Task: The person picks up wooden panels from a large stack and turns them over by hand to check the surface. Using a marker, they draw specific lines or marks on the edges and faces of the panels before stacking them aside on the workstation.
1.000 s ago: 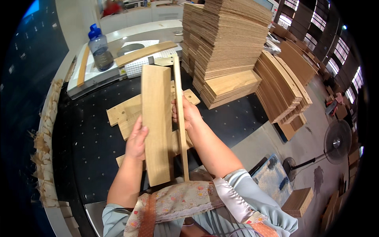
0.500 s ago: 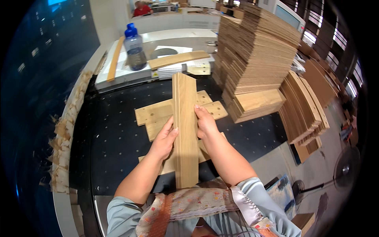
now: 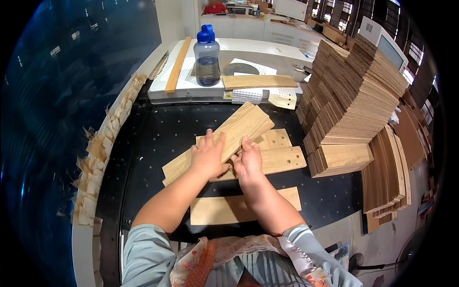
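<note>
Two or more flat wooden boards (image 3: 247,122), stacked together, lie slantwise from near left to far right over other boards. My left hand (image 3: 208,155) spans the top board, its fingers spread to the far edge and its thumb by the near edge. At their near right edge, my right hand (image 3: 248,160) grips the boards with the thumb on top; its other fingers are partly hidden. Beneath are boards with drilled holes (image 3: 282,160), partly covered. Closer to me, another wooden board (image 3: 217,210) lies across the black table, partly behind my right forearm.
Black dotted table (image 3: 158,129); tall stack of boards (image 3: 354,100) at right, with more boards (image 3: 389,172) beside it. Blue-capped bottle (image 3: 207,62), wooden strip (image 3: 179,64) and board (image 3: 260,82) sit on the white ledge. Tattered edging (image 3: 103,138) runs left. A person in red (image 3: 215,8) is far off.
The held boards have swung from pointing straight away to a slant, far end to the right, and lowered over the others. My left hand has moved onto their top. The whole view has shifted.
</note>
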Demonstrator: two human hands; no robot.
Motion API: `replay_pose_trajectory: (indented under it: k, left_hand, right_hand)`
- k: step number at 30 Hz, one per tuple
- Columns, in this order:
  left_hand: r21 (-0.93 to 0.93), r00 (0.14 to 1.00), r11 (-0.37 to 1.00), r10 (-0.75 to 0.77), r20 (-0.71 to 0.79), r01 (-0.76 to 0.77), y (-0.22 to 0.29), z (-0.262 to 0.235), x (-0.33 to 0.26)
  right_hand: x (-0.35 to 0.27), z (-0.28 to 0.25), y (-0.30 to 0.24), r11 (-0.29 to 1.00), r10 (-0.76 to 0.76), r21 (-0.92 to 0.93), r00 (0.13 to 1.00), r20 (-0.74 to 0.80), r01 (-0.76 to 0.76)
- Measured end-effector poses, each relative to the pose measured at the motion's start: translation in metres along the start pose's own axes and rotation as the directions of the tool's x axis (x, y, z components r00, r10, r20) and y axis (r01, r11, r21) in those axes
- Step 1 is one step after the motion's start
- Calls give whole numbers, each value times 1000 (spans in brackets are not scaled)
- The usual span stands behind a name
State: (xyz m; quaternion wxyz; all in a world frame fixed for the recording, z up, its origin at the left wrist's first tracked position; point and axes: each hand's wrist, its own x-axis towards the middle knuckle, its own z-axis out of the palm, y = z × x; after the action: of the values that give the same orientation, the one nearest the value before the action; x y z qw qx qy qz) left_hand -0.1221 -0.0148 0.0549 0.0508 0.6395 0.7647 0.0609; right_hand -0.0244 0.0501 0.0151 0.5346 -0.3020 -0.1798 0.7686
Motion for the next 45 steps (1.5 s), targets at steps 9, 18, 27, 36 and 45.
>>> replay_pose_trajectory:
  k: [9,18,27,36,45]
  left_hand:
    - [-55,991,991,122,-55,-125,-86,6,80]
    - [-74,969,979,201,146,-192,-195,27,167]
    - [122,957,992,-7,-291,44,-223,50,183]
    - [-954,806,-221,-591,-34,-202,-155,125,194]
    - [-886,675,-371,-731,96,-276,-145,86,227]
  right_hand:
    - [66,-4,25,973,221,-93,970,103,-211]
    - [-46,-119,-93,950,189,-287,957,219,-122]
    - [-144,-193,-110,919,52,-381,988,-144,-104]
    - [-176,-277,-112,578,-352,-813,878,-324,-68]
    - [-180,-281,-113,637,-364,-769,862,-351,-44]
